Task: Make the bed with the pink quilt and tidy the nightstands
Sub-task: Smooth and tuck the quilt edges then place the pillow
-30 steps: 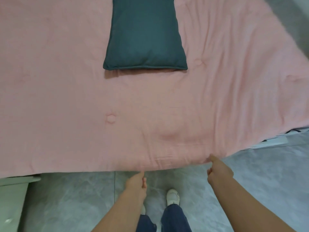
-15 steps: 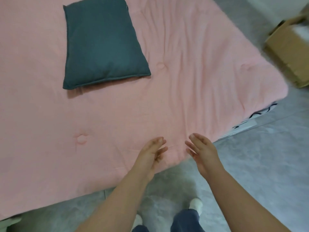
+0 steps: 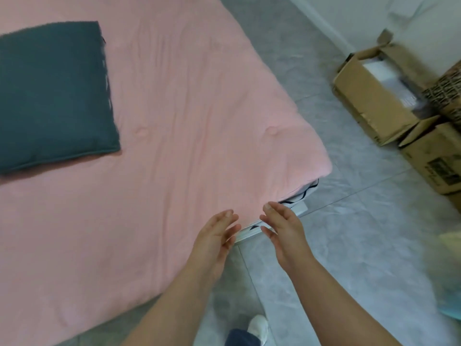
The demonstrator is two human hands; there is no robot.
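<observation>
**Both hands spread at the quilt's edge**

The pink quilt (image 3: 174,151) lies spread flat over the bed, lightly creased, reaching to the near corner, where it hangs a little over the side. A dark teal pillow (image 3: 50,96) rests on it at the far left. Below the corner a white sheet with black lines (image 3: 303,193) shows beneath the quilt, with the pale bed frame (image 3: 298,208) just under it.

The left hand (image 3: 214,236) is spread, fingers loosely apart, over the quilt's edge near the corner; whether it touches the cloth cannot be told. The right hand (image 3: 284,231) is also spread, palm turned toward the left hand, just beside the quilt's edge and holding nothing.

Open cardboard boxes (image 3: 374,96) stand on the grey tiled floor (image 3: 349,245) to the right, well apart from the bed. A white shoe (image 3: 258,325) shows at the bottom.
</observation>
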